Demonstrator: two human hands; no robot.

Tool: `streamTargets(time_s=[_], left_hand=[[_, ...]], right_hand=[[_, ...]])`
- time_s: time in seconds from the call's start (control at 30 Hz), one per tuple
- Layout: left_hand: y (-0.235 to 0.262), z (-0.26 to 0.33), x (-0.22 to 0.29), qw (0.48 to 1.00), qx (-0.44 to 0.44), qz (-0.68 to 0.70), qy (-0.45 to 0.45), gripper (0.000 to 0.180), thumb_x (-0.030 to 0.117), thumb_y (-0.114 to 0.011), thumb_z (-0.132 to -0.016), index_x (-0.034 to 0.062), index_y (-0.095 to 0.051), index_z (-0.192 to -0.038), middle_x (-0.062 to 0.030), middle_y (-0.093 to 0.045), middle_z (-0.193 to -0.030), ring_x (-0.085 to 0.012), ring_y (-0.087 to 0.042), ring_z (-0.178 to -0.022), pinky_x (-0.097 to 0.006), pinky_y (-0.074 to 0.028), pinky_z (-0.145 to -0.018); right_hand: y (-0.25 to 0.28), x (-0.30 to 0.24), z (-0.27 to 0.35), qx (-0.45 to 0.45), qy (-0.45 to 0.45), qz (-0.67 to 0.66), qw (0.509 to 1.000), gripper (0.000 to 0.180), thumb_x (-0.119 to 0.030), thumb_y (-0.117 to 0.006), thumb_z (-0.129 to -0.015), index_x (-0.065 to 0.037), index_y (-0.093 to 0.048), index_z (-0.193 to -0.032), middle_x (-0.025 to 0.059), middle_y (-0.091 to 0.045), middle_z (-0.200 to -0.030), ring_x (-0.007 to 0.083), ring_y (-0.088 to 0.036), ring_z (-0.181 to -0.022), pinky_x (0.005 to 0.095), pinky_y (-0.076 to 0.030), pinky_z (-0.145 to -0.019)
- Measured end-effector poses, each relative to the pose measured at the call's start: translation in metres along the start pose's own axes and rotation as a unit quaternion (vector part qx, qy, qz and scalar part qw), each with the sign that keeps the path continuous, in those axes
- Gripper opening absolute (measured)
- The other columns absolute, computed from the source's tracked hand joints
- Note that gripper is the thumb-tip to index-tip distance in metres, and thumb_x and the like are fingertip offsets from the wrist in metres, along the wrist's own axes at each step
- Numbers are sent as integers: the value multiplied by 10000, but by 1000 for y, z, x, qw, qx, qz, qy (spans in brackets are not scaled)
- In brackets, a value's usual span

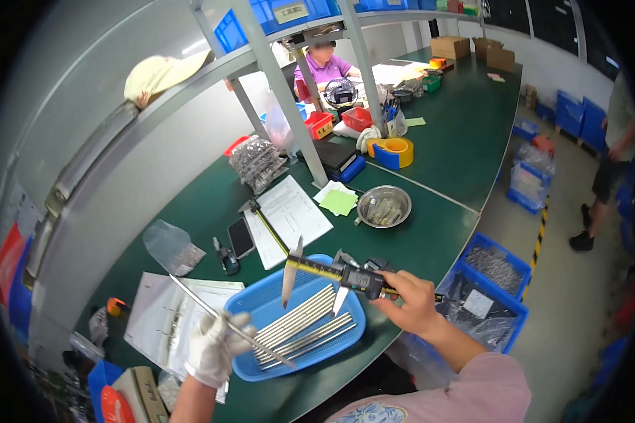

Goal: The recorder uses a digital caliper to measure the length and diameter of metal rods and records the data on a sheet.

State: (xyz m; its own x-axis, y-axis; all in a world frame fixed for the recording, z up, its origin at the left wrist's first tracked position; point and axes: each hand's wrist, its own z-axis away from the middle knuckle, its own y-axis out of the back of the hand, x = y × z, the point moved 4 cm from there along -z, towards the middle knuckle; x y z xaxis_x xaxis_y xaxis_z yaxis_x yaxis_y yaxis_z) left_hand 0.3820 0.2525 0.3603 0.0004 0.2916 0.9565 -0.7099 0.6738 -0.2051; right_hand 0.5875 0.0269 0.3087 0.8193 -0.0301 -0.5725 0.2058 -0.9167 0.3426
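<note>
My left hand [210, 352], in a white glove, grips a long thin metal rod [190, 292] that slants over the left side of a blue plastic basket [242, 370]. Several similar metal rods [296, 321] lie side by side in that basket. In my bare right hand [413, 303] is a digital caliper [365, 281], held over the basket's right part with its jaws spread apart. Nothing sits between the jaws, and the rod is apart from them. Part of a second dark measuring tool [375, 264] shows behind the caliper, mostly hidden.
Beyond the basket lie another caliper [268, 229] on paper sheets [289, 211], a phone [240, 237] and a metal bowl [384, 206] of small parts. An open binder [148, 310] is at left. Shelf posts [279, 84] rise from the green table. A person [324, 67] sits across; another [610, 155] stands right.
</note>
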Motion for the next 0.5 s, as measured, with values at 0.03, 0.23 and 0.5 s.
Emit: streamTargets(time_s=[0.03,0.23,0.5], left_hand=[[-2,-7,1,999,-11,33,-21,287,187,-514,-842,3,-397,-1029,-213,-531,-997,-303,-594,-810,-370,-538,-660],[-6,-66,-62,967,-119,219,43,503,125,-464,-863,-50,-207,-1259,-270,-352,-1225,-355,-432,-1090,-401,-397,-912],[-12,-62,-71,959,-176,218,54,348,101,-462,-855,-54,-327,-1135,-266,-442,-1109,-316,-520,-997,-367,-477,-823]], right_hand=[[2,-2,-1,-6,-17,2,1000,354,-155,-717,-621,-17,-588,-920,52,-532,-646,149,-517,-481,245,-398,-434],[13,-20,7,46,-40,77,995,316,-46,-676,-638,32,-554,-918,98,-534,-695,176,-511,-570,260,-415,-533],[11,-100,16,6,26,261,965,329,-21,-614,-680,19,-554,-1000,101,-531,-725,186,-508,-600,245,-405,-569]])
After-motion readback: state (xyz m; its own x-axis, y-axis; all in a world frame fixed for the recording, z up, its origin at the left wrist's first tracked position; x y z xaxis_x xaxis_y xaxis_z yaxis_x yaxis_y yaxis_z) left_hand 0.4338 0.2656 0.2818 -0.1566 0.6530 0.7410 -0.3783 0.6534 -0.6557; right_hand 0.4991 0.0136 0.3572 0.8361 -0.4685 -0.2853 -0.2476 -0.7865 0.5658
